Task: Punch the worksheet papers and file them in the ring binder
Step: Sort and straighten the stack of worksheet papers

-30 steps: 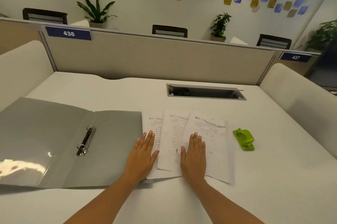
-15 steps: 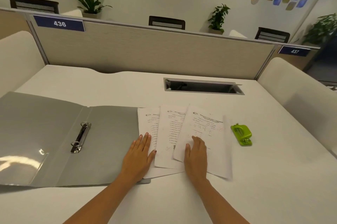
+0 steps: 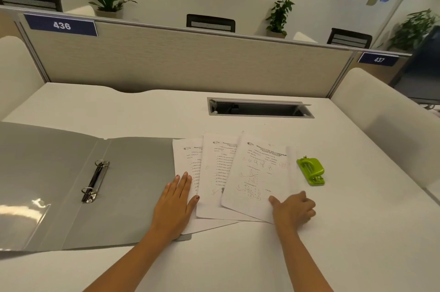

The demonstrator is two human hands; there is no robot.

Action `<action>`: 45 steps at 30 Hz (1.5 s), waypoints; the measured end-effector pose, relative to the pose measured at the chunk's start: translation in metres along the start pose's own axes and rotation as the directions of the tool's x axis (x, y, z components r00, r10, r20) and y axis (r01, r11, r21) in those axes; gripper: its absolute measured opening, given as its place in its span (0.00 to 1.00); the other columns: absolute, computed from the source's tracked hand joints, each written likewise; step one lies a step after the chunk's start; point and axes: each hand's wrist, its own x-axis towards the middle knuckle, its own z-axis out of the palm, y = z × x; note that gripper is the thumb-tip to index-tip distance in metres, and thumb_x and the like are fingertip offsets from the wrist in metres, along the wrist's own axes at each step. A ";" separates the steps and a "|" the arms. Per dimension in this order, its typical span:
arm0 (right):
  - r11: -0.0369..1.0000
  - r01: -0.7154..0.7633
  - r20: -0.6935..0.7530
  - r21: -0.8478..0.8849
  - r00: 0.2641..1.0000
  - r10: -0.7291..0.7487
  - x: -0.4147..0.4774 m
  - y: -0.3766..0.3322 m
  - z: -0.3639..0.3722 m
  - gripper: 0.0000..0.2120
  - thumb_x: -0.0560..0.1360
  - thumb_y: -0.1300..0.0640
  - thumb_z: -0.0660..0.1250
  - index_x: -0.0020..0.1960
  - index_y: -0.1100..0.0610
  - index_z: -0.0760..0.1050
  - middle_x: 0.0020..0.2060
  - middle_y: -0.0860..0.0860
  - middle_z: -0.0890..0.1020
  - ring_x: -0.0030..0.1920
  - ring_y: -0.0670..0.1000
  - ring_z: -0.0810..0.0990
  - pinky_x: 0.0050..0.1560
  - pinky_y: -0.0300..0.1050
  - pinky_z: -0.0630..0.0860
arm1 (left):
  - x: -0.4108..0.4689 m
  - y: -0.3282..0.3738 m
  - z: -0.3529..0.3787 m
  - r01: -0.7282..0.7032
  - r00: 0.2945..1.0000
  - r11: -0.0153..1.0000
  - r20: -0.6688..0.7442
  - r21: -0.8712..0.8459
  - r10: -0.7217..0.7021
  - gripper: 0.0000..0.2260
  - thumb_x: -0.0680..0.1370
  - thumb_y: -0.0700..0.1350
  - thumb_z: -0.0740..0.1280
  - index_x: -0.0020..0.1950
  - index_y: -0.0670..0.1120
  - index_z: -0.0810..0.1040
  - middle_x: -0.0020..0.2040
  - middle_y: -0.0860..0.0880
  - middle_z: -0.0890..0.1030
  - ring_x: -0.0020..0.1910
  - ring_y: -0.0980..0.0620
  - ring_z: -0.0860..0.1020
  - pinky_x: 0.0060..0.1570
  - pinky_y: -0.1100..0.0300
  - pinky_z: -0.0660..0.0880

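Three printed worksheet papers (image 3: 257,172) lie fanned out and overlapping on the white desk. A grey ring binder (image 3: 59,172) lies open to their left, its two metal rings (image 3: 95,181) shut along the spine. A small green hole punch (image 3: 312,171) sits just right of the papers. My left hand (image 3: 175,203) rests flat, fingers together, on the leftmost sheet where it overlaps the binder's right cover. My right hand (image 3: 294,209) is at the lower right corner of the top sheet, thumb on the paper, fingers curled at its edge.
The white desk (image 3: 238,256) ends at a beige partition (image 3: 190,61) behind. An open cable tray slot (image 3: 259,108) is cut into the desk beyond the papers. Padded side panels stand left and right.
My right hand has slid from the middle of the top sheet to its lower right corner and curled its fingers. My left hand stays flat. The camera has tilted slightly.
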 end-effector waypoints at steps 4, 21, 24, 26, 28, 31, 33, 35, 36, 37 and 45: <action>0.989 -0.039 0.032 0.141 0.999 0.034 0.005 0.002 -0.007 0.34 0.69 0.59 0.76 0.67 0.70 0.64 0.62 0.68 0.72 0.62 0.66 0.71 0.63 0.55 0.68 | 0.000 0.003 -0.005 0.016 0.999 1.000 0.044 -0.018 -0.015 0.45 0.67 0.68 0.22 0.78 0.46 0.43 0.77 0.53 0.42 0.78 0.52 0.43 0.74 0.58 0.39; 0.762 -0.081 0.155 0.643 0.988 -0.025 0.014 -0.007 -0.036 0.14 0.73 0.59 0.72 0.58 0.61 0.80 0.51 0.56 0.83 0.52 0.58 0.80 0.59 0.52 0.76 | 0.039 0.031 -0.058 0.353 0.935 0.726 0.234 -0.591 -0.265 0.24 0.82 0.53 0.56 0.75 0.45 0.60 0.75 0.45 0.65 0.73 0.45 0.64 0.70 0.52 0.61; 0.719 -0.118 0.220 0.685 0.974 -0.050 0.008 -0.012 -0.033 0.13 0.72 0.59 0.73 0.55 0.60 0.80 0.46 0.53 0.82 0.49 0.55 0.79 0.54 0.47 0.74 | 0.046 0.036 -0.060 0.386 0.922 0.701 0.228 -0.600 -0.313 0.24 0.81 0.52 0.57 0.76 0.45 0.60 0.75 0.45 0.65 0.72 0.45 0.65 0.70 0.51 0.60; 0.691 -0.131 0.238 0.711 0.969 -0.061 0.005 -0.015 -0.032 0.09 0.72 0.59 0.73 0.52 0.57 0.80 0.46 0.53 0.83 0.47 0.55 0.79 0.52 0.46 0.74 | 0.049 0.038 -0.060 0.388 0.921 0.762 0.184 -0.518 -0.344 0.24 0.82 0.52 0.56 0.76 0.45 0.59 0.75 0.45 0.65 0.72 0.44 0.64 0.74 0.48 0.54; 0.673 -0.128 0.242 0.728 0.967 -0.078 0.003 -0.018 -0.033 0.07 0.73 0.59 0.72 0.50 0.55 0.80 0.47 0.54 0.84 0.48 0.56 0.80 0.53 0.48 0.76 | 0.051 0.039 -0.061 0.383 0.920 0.724 0.165 -0.574 -0.356 0.24 0.82 0.52 0.56 0.76 0.45 0.59 0.75 0.45 0.64 0.73 0.44 0.63 0.73 0.48 0.57; 0.643 -0.138 0.285 0.753 0.950 -0.130 0.003 -0.022 -0.036 0.08 0.73 0.59 0.72 0.51 0.55 0.80 0.48 0.53 0.84 0.50 0.57 0.81 0.57 0.53 0.78 | 0.052 0.043 -0.067 0.366 0.914 0.568 0.169 -0.737 -0.370 0.22 0.82 0.55 0.52 0.73 0.46 0.66 0.71 0.47 0.70 0.66 0.49 0.70 0.65 0.54 0.66; 0.643 -0.122 0.308 0.756 0.933 -0.185 0.002 -0.026 -0.038 0.08 0.73 0.59 0.72 0.52 0.54 0.80 0.48 0.51 0.84 0.50 0.57 0.82 0.57 0.55 0.78 | 0.055 0.046 -0.077 0.389 0.884 0.350 0.238 -0.852 -0.403 0.24 0.82 0.59 0.49 0.69 0.47 0.70 0.66 0.48 0.75 0.59 0.51 0.74 0.60 0.56 0.68; 0.657 -0.091 0.314 0.748 0.921 -0.230 -0.001 -0.031 -0.039 0.08 0.73 0.59 0.72 0.52 0.55 0.80 0.48 0.51 0.84 0.51 0.56 0.82 0.56 0.54 0.78 | 0.057 0.046 -0.088 0.392 0.872 0.247 0.273 -0.886 -0.405 0.27 0.80 0.62 0.47 0.66 0.47 0.74 0.61 0.47 0.79 0.53 0.49 0.78 0.55 0.57 0.71; 0.666 -0.076 0.319 0.742 0.914 -0.251 -0.003 -0.034 -0.039 0.09 0.73 0.58 0.72 0.53 0.56 0.80 0.49 0.51 0.84 0.51 0.56 0.82 0.57 0.53 0.78 | 0.057 0.045 -0.093 0.390 0.877 0.242 0.277 -0.888 -0.393 0.28 0.80 0.64 0.47 0.64 0.48 0.75 0.59 0.48 0.81 0.52 0.49 0.79 0.52 0.57 0.72; 0.675 -0.062 0.327 0.735 0.904 -0.274 -0.006 -0.037 -0.038 0.10 0.73 0.58 0.72 0.54 0.57 0.80 0.49 0.52 0.84 0.52 0.56 0.82 0.57 0.53 0.78 | 0.058 0.043 -0.097 0.385 0.884 0.231 0.285 -0.894 -0.371 0.28 0.79 0.65 0.47 0.63 0.50 0.77 0.57 0.48 0.82 0.52 0.49 0.80 0.51 0.56 0.74; 0.729 0.112 0.296 0.675 0.864 -0.407 -0.013 -0.059 -0.028 0.06 0.74 0.55 0.70 0.51 0.52 0.80 0.46 0.48 0.83 0.49 0.49 0.82 0.49 0.43 0.79 | 0.053 0.025 -0.097 0.335 0.908 0.185 0.265 -0.924 -0.323 0.12 0.80 0.46 0.64 0.63 0.50 0.75 0.52 0.51 0.83 0.49 0.47 0.83 0.49 0.48 0.80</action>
